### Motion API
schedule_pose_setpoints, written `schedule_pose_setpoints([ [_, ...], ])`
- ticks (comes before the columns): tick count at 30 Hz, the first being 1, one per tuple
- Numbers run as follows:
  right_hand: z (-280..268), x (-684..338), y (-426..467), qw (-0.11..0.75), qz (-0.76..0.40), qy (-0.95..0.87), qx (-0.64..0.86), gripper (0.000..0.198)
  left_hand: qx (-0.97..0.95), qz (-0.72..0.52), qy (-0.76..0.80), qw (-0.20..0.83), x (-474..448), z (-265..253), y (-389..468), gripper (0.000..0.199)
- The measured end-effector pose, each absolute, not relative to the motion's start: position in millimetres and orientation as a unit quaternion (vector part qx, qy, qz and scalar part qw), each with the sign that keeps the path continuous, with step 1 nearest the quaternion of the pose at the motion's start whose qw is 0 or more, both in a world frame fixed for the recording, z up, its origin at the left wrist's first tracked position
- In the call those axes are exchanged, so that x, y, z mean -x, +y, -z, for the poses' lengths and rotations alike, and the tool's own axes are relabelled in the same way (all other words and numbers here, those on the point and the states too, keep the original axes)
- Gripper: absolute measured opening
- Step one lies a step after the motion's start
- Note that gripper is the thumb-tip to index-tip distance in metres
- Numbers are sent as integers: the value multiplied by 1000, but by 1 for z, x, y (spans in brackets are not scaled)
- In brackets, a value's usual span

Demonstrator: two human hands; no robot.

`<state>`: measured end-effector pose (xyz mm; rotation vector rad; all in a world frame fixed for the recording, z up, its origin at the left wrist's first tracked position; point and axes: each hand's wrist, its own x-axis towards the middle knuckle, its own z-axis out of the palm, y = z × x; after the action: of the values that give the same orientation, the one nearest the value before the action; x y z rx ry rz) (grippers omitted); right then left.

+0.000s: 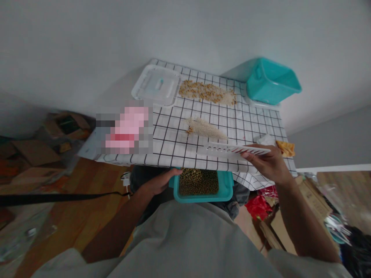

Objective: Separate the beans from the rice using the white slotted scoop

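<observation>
My left hand [162, 181] grips the left rim of a teal plastic container [203, 199], held at my lap just below the table edge. Inside it lie small round beans [199, 184], dark green with yellowish ones toward the upper left. My right hand [268, 162] pinches a thin white slotted plastic panel [224, 147], tilted nearly edge-on over the front of the table. Just beyond the panel spreads a pile of pale grains [205, 128], with a few yellow beans at its left end. Farther back lies a strip of yellow beans mixed with pale grains [207, 92].
A checked cloth [168, 135] covers the table. A clear lid [158, 85] lies back left, a teal bin [272, 83] back right. A blurred-out pink item [127, 129] sits left; a yellow cloth-like piece [286, 148] is at the right edge. Cardboard boxes [37, 154] crowd the floor.
</observation>
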<state>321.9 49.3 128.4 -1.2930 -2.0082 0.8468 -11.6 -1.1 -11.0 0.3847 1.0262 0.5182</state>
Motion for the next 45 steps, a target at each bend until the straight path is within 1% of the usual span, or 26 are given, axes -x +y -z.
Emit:
schedule_pose_setpoints([
  [4,-126,-326,43,284,-328,-753,495,21,-182,-230,483,825,12,10,0,27],
  [8,-110,-332,44,289,-352,-736,501,20,-188,-225,483,825,12,11,1,27],
  [11,-95,-336,55,292,-383,-722,497,21,-195,-227,480,825,12,11,0,31],
  [15,-83,-337,84,303,-379,-721,495,25,-204,-237,476,822,13,10,-4,34],
  [22,-88,-325,129,321,-354,-727,493,25,-202,-249,475,819,19,7,-11,44],
  [30,-96,-291,154,378,-380,-709,457,21,-215,-267,461,818,27,8,-11,38],
  [34,-101,-276,163,351,-360,-723,474,24,-232,-272,443,822,28,9,-11,37],
  [40,-108,-268,155,334,-337,-729,493,25,-218,-270,438,829,29,13,-13,46],
  [45,-112,-268,143,318,-334,-731,502,24,-224,-263,425,837,29,21,-12,40],
])
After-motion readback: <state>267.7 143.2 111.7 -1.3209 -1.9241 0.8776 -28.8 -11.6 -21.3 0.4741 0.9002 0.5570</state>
